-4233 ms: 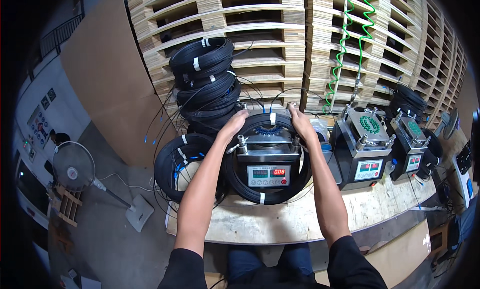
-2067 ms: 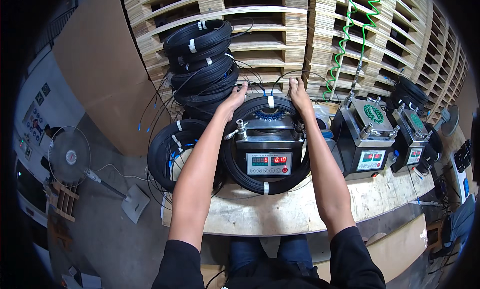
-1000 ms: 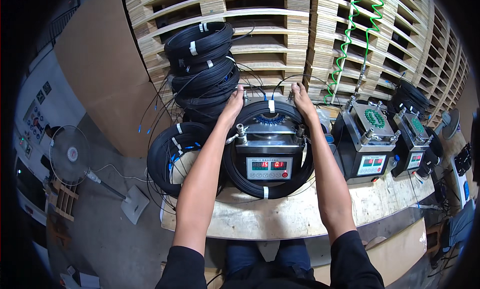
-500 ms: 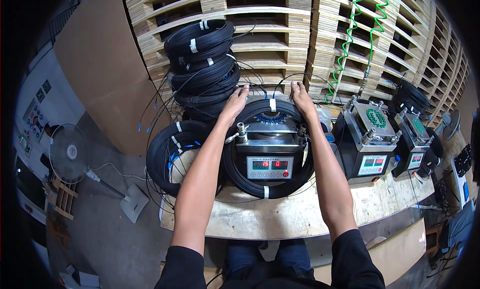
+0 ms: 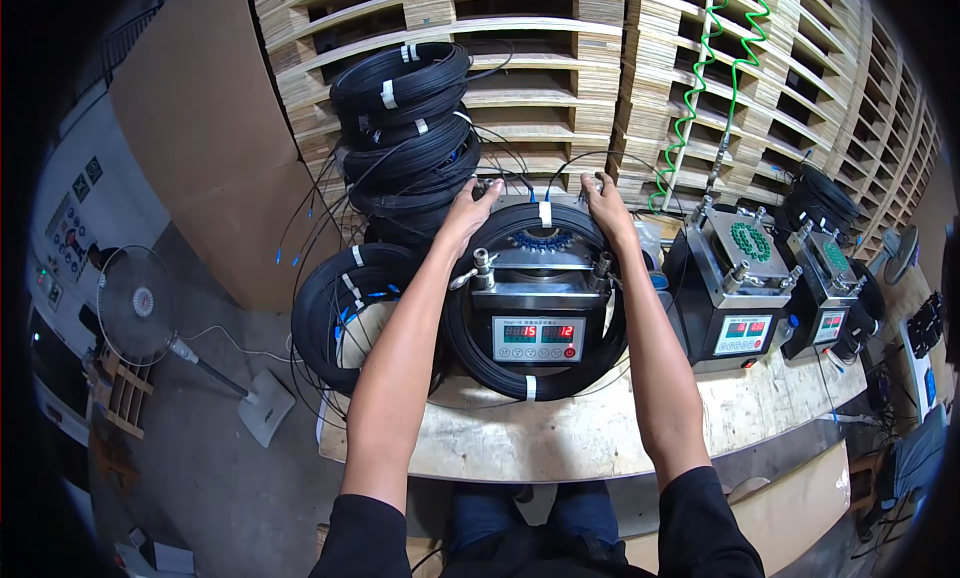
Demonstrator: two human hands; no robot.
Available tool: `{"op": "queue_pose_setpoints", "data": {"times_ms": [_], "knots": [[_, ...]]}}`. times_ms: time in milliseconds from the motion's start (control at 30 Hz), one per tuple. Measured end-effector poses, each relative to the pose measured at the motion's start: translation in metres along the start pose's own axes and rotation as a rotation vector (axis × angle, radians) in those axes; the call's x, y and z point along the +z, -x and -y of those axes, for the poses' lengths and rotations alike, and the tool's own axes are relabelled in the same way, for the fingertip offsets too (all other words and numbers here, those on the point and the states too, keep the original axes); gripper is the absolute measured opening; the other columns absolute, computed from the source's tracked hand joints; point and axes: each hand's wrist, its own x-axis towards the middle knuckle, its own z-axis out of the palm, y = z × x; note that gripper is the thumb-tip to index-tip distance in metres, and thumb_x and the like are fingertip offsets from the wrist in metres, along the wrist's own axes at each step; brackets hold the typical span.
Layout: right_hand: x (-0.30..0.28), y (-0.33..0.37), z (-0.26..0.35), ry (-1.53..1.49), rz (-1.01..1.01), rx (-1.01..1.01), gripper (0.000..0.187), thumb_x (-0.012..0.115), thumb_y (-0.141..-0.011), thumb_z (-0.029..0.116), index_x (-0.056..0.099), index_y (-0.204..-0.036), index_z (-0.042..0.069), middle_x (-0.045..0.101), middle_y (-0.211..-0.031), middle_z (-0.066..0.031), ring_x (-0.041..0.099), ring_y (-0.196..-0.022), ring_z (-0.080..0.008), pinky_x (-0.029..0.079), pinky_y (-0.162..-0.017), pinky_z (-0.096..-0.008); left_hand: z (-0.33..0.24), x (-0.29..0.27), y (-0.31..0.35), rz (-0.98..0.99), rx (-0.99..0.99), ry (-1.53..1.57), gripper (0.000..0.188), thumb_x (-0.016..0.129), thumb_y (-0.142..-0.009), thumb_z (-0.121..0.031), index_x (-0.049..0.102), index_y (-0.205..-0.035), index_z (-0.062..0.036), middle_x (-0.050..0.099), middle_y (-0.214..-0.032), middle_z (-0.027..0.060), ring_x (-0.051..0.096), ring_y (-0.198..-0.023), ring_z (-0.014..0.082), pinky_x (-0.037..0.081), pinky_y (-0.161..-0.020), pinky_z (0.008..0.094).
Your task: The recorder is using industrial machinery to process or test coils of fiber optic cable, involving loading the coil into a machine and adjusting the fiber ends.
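A dark bench-top polishing machine point(image 5: 540, 340) with a red digital display stands in front of me. A large black cable coil point(image 5: 531, 388), tied with white tape, loops around it. Blue connectors point(image 5: 543, 243) form a ring on its top plate. My left hand point(image 5: 468, 214) reaches to the far left corner, its fingers closed around what looks like a metal corner knob. My right hand point(image 5: 609, 210) does likewise at the far right corner. The fingers partly hide both knobs. Two front knobs show, the left front knob point(image 5: 484, 265) and the right front knob point(image 5: 601, 267).
Black cable coils point(image 5: 400, 88) are piled at the back left, beside another coil point(image 5: 320, 318). Two similar machines, a nearer one point(image 5: 745, 298) and a farther one point(image 5: 822, 288), stand right on the wooden table point(image 5: 470, 443). Wooden pallets point(image 5: 520, 68) rise behind; a fan point(image 5: 142, 300) stands left.
Both hands have curled in and shifted slightly at the far corners, fingers closer together. The right-hand digits on the machine's display have changed.
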Motion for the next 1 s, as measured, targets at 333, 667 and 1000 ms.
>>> {"op": "queue_pose_setpoints", "data": {"times_ms": [333,667,1000], "knots": [[0.003,-0.006,-0.01,0.062,0.009,0.053,0.082,0.039,-0.101,0.062,0.042,-0.143,-0.008,0.056,-0.135,-0.0311,0.052,-0.131,-0.0381,0.037,-0.11,-0.0369,0.003,0.002,-0.006,0.01,-0.024,0.013,0.079,0.046,-0.1,-0.062,0.046,-0.144,0.0027,0.055,-0.14,0.017,0.048,-0.131,0.0234,0.032,-0.111,0.0326],[0.007,-0.014,-0.024,-0.067,-0.011,-0.017,0.084,0.04,-0.097,0.066,0.042,-0.147,-0.002,0.054,-0.134,-0.0345,0.049,-0.133,-0.0441,0.037,-0.111,-0.041,0.019,0.006,-0.02,-0.038,0.005,-0.049,0.076,0.046,-0.1,-0.061,0.049,-0.142,0.002,0.059,-0.132,0.0125,0.054,-0.117,0.0195,0.04,-0.102,0.0312],[-0.005,0.002,-0.005,0.121,0.014,0.104,0.083,0.037,-0.097,0.067,0.044,-0.146,0.001,0.054,-0.137,-0.0301,0.047,-0.133,-0.0447,0.036,-0.113,-0.0452,-0.02,0.003,0.015,0.075,-0.012,0.026,0.086,0.039,-0.099,-0.068,0.044,-0.146,0.0033,0.053,-0.141,0.0191,0.05,-0.127,0.0274,0.037,-0.109,0.0366]]}}
